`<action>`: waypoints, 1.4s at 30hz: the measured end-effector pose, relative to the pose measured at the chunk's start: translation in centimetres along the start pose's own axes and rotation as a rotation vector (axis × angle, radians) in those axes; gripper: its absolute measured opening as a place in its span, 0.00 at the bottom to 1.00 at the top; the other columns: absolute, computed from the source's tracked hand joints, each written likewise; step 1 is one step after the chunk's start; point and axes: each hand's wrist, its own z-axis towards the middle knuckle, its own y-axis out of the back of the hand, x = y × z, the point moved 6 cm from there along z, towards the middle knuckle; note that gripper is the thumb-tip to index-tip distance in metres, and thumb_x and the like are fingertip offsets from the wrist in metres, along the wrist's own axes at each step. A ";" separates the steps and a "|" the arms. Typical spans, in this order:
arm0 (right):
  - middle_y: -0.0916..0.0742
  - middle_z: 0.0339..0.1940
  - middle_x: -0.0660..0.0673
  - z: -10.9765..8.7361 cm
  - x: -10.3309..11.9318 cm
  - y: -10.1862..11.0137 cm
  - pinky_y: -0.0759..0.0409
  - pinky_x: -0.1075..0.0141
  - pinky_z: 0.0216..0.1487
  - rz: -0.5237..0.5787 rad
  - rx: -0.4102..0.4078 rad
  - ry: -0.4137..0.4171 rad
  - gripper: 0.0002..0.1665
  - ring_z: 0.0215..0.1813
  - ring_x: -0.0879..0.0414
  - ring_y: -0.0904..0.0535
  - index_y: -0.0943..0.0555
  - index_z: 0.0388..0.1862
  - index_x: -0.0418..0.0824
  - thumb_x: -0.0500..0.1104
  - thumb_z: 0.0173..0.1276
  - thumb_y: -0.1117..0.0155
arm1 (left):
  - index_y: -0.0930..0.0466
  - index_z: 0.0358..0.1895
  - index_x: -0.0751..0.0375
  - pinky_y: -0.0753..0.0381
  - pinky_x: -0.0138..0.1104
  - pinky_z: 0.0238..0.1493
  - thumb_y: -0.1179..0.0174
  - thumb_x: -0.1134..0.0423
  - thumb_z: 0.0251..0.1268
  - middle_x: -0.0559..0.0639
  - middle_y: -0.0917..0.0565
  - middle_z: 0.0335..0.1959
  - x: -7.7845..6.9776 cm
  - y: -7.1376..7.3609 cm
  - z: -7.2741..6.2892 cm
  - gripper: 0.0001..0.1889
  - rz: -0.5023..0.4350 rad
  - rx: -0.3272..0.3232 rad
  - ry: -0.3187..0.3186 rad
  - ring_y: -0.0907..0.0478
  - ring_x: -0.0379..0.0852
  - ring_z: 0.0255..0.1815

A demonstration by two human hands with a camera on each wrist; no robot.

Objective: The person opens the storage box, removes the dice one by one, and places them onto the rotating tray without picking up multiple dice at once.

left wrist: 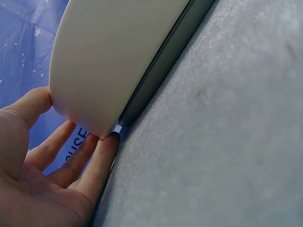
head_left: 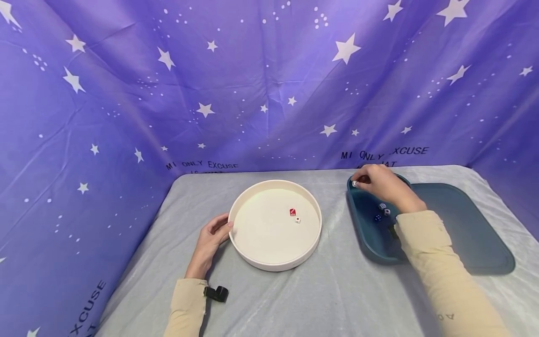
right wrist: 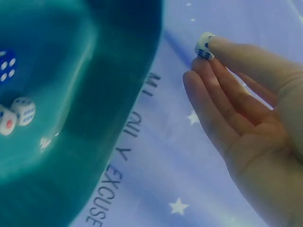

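My left hand (head_left: 212, 239) holds the left edge of a round white tray (head_left: 269, 234), thumb at the rim and fingers against the outer wall. A red die (head_left: 292, 212) and a white die (head_left: 297, 220) lie inside the tray, right of its middle. My right hand (head_left: 383, 186) pinches another white die (right wrist: 204, 46) between thumb and fingertips, over the far left part of a deep teal bin (head_left: 365, 238). Down in the bin are a blue die (head_left: 377, 218) and two white dice (right wrist: 23, 111); the right forearm hides part of its inside.
A flat teal panel (head_left: 467, 224) lies right of the bin. Grey cloth (head_left: 332, 290) covers the table between tray and bin. Purple star-printed curtains (head_left: 269, 84) hang behind and at both sides. A black strap device (head_left: 216, 294) sits on the left wrist.
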 end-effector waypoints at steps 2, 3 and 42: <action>0.13 0.40 0.34 0.1 0.8 0.0 0.15 0.52 0.42 -0.006 -0.012 0.029 0.10 0.40 0.46 0.17 0.15 0.45 0.28 0.31 0.67 0.35 | 0.27 0.66 0.64 0.16 0.30 0.54 0.33 0.60 0.66 0.62 0.24 0.64 0.0 0.1 0.0 0.27 -0.009 -0.004 0.003 0.21 0.44 0.56; 0.13 0.40 0.35 0.1 1.1 0.0 0.15 0.52 0.42 -0.010 -0.015 0.039 0.09 0.40 0.46 0.17 0.15 0.44 0.28 0.31 0.66 0.34 | 0.27 0.66 0.64 0.16 0.30 0.54 0.33 0.60 0.66 0.62 0.24 0.64 0.1 0.1 0.0 0.27 -0.013 -0.004 0.004 0.21 0.45 0.56; 0.11 0.39 0.41 2.4 7.8 -5.9 0.14 0.57 0.46 0.065 0.040 0.172 0.09 0.42 0.50 0.16 0.12 0.41 0.33 0.28 0.63 0.34 | 0.27 0.66 0.63 0.16 0.30 0.55 0.33 0.57 0.65 0.61 0.24 0.65 0.0 0.2 0.0 0.28 0.008 0.000 0.017 0.23 0.51 0.60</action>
